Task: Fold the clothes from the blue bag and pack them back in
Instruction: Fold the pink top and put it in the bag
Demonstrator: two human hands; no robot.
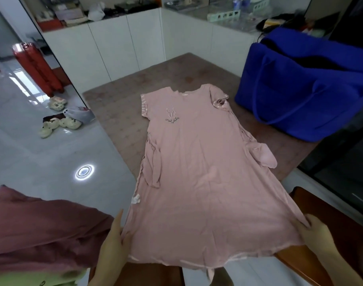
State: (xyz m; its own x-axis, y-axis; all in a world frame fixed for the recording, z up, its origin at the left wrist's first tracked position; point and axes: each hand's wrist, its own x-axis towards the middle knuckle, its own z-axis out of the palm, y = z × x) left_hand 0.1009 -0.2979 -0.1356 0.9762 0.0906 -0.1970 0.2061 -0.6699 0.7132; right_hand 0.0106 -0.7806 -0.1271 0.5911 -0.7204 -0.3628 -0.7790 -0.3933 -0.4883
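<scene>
Folding not begun: pink dress (197,172) spread flat on tabletop (118,104)
Head view: left hand (112,242) and right hand (314,234) each grip a hem corner at the near edge, fingers (306,220) curled on cloth; blue bag (300,89) open far right, clear of dress; bare room left; maroon garment (42,228) near left, seemingly unfolded

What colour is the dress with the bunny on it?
The dress is plain light pink, with a small outline bunny on the chest. The head view shows it.
</scene>
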